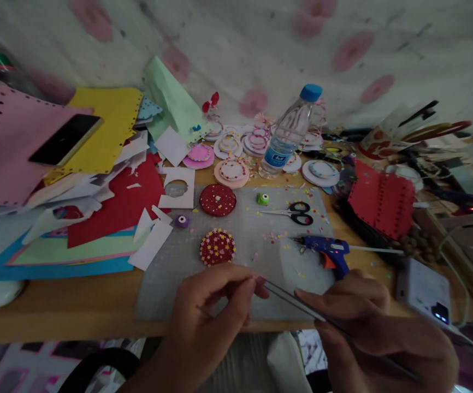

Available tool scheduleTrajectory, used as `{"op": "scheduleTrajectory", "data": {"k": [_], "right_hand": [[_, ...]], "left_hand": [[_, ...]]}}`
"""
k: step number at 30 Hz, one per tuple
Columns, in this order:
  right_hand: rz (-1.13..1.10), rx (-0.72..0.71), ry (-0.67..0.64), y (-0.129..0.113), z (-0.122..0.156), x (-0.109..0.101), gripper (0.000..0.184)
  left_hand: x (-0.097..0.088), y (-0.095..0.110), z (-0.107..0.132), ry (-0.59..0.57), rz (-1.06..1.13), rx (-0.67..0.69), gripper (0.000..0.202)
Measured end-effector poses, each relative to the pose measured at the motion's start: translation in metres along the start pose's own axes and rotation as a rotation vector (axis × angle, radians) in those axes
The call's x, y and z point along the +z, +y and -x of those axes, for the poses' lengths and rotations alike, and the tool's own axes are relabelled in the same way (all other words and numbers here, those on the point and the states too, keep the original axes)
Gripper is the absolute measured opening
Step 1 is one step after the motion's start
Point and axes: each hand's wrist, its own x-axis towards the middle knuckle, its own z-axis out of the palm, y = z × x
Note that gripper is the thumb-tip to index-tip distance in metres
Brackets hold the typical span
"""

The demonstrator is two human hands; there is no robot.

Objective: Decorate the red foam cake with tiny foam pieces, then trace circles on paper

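With right hand (384, 330), fingers clamped on tweezers (316, 314), holding tips at a small pink piece (260, 280), pinched in left hand (214, 311) between thumb and forefinger, over mat (158, 297), near star-covered disc (217, 247).

The piece (260, 280) at the tip of the tweezers (294, 299), in the left hand (207, 305), is too small to identify. The right hand (384, 327) partly conceals the tweezers and the glue gun (324, 245). The lower edge truncates the left forearm (154, 368).
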Motion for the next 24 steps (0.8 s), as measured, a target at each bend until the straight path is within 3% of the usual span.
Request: {"op": "scheduleTrajectory", "data": {"k": [2,4,8,17,22,24], "right_hand": [[-0.076,0.005,0.035,-0.001,0.003,0.0,0.03],[-0.166,0.101,0.065,-0.002,0.007,0.001,0.027],[-0.234,0.231,0.076,-0.007,0.015,0.0,0.028],[-0.104,0.262,0.11,-0.017,0.026,0.002,0.031],[0.0,0.233,0.165,-0.023,0.025,0.006,0.033],[0.113,0.197,0.116,-0.021,0.028,-0.001,0.026]], "left_hand": [[0.0,-0.001,0.001,-0.009,0.076,-0.056,0.017],[0.001,-0.002,0.002,-0.003,0.138,-0.078,0.017],[0.003,-0.002,0.006,-0.009,0.155,-0.047,0.017],[-0.002,-0.005,0.013,-0.059,-0.013,-0.035,0.022],[-0.002,-0.005,0.014,-0.018,0.062,-0.04,0.02],[-0.002,-0.006,0.014,-0.001,0.106,-0.061,0.022]]}}
